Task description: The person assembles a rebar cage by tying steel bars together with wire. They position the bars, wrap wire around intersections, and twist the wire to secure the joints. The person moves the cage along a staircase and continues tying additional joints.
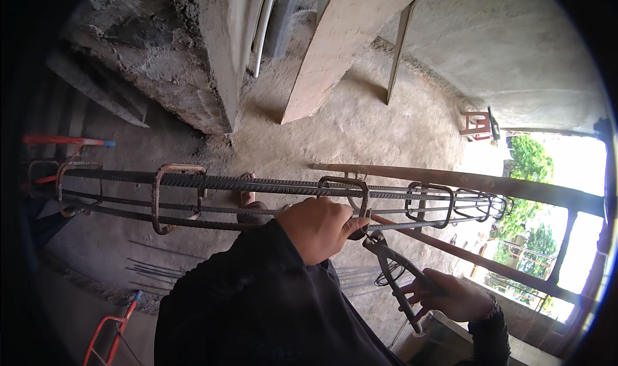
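A long rebar cage (257, 184) runs across the view, made of ribbed bars with rusty rectangular stirrups around them. My left hand (318, 229) is closed on the cage beside one stirrup (365, 193), its thumb by the lower bar; the fingers' undersides are hidden. Lower right, my right hand (456, 295) grips the handles of dark metal end-cutting pincers (402, 263). Their jaws sit against the lower bar, close to my left thumb. Thin dark looped wire (388, 274) shows around the handles.
Brown metal beams (450, 178) extend right from behind the cage. Orange sawhorse-like supports (111, 327) stand at left, with loose rebars (154, 269) on the floor. A wooden board (341, 50) leans beyond the cage, near a concrete column (222, 57). A red stool (476, 126) stands far right.
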{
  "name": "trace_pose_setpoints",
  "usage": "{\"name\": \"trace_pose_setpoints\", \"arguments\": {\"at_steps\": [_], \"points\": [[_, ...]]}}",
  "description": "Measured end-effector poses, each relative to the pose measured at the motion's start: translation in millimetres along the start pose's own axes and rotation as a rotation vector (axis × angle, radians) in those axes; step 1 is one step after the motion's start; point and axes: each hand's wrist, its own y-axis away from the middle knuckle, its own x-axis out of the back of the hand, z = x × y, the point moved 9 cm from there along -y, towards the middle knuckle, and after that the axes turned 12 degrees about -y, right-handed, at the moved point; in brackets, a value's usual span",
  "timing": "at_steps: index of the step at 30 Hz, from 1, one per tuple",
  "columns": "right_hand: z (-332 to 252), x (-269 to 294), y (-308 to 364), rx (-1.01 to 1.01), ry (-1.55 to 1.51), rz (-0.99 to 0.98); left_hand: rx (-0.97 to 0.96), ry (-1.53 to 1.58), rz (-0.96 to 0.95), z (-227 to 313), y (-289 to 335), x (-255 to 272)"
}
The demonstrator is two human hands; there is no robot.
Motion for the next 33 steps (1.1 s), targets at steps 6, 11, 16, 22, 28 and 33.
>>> {"name": "trace_pose_setpoints", "arguments": {"at_steps": [6, 11, 16, 22, 28, 33], "points": [[5.6, -2.1, 0.5, 0.017, -0.029, 0.002, -0.037, 0.075, 0.028, -1.8, -0.3, 1.4], [35.1, -16.1, -9.8, 0.238, -0.067, 0.105, 0.045, 0.047, -0.040, -4.7, -4.2, -0.2], [50.3, -36.3, -12.5, 0.658, 0.121, 0.343, 0.072, -0.124, -0.111, 0.9, -10.2, 1.6], [57.6, -49.6, -44.7, 0.587, 0.108, 0.289, 0.138, -0.173, -0.067, 7.1, -7.2, 0.0], [45.2, -53.6, -18.2, 0.339, -0.444, -0.080, 0.074, -0.180, -0.070, 11.8, -7.5, 4.2], [29.3, -48.4, 2.5, -0.015, -0.535, -0.237, 0.079, -0.137, -0.014, 4.4, -2.1, 8.3]]}}
